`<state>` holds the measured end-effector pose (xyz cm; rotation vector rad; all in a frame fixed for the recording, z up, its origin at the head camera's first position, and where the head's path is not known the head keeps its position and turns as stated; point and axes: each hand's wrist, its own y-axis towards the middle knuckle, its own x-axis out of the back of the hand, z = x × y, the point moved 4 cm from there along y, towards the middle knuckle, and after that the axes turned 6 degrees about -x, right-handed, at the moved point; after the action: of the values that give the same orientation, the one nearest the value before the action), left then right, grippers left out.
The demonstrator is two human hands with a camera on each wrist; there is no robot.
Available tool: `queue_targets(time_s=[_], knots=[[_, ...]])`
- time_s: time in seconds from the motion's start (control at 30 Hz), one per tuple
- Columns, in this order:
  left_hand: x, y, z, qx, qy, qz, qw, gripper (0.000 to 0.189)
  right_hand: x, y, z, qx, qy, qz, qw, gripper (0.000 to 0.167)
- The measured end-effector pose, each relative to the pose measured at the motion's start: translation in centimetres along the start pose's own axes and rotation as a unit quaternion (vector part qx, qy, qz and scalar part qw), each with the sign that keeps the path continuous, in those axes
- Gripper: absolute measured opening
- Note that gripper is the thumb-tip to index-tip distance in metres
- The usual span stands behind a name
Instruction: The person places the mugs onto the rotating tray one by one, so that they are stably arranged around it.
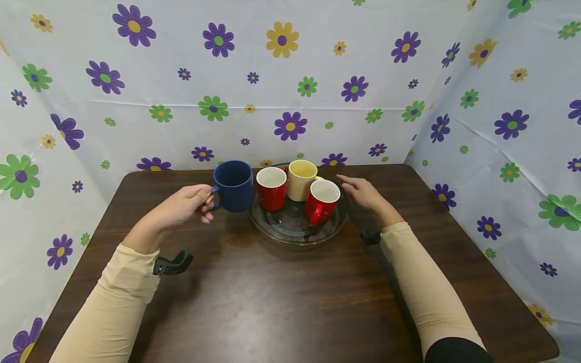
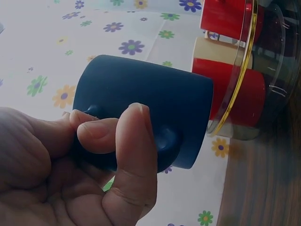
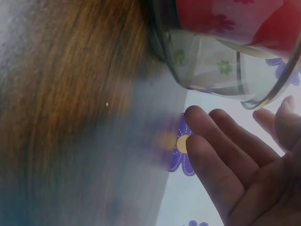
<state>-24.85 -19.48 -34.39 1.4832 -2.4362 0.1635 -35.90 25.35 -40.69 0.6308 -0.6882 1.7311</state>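
Observation:
My left hand [image 1: 188, 201] grips a dark blue mug [image 1: 237, 186] by its handle, beside the left rim of a round glass tray [image 1: 295, 234]. In the left wrist view the blue mug [image 2: 146, 94] hangs clear of the table, thumb and fingers about its handle. On the tray stand a red mug [image 1: 271, 194], a pale yellow mug [image 1: 299, 184] behind, and another red mug [image 1: 320, 204] in front at the right. Just right of the tray my right hand [image 1: 363, 194] hovers with loosely extended fingers and holds nothing; the right wrist view shows its fingers [image 3: 225, 150] near the glass edge.
A dark wooden table [image 1: 272, 297] lies under everything, its far edge close to a white flowered cloth [image 1: 254, 91]. The same cloth hangs along the left and right sides.

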Motion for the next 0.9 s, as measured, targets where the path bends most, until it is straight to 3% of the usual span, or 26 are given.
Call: queue_targets(time_s=[0.4,0.6,0.9], knots=[[-0.2,0.0,0.1,0.004,0.000,0.010,0.9999,0.037,0.0,-1.6,0.6,0.004,-0.008,0.102,0.9948,0.068],[-0.6,0.3,0.0,0.008,-0.002,0.018,0.9998,0.037,0.2,-2.0,1.1,0.024,-0.066,0.089,0.9936,0.070],[-1.0,0.6,-0.2,0.008,-0.007,0.030,0.9995,0.037,0.2,-1.6,0.5,0.019,-0.065,0.062,0.9957,0.066]])
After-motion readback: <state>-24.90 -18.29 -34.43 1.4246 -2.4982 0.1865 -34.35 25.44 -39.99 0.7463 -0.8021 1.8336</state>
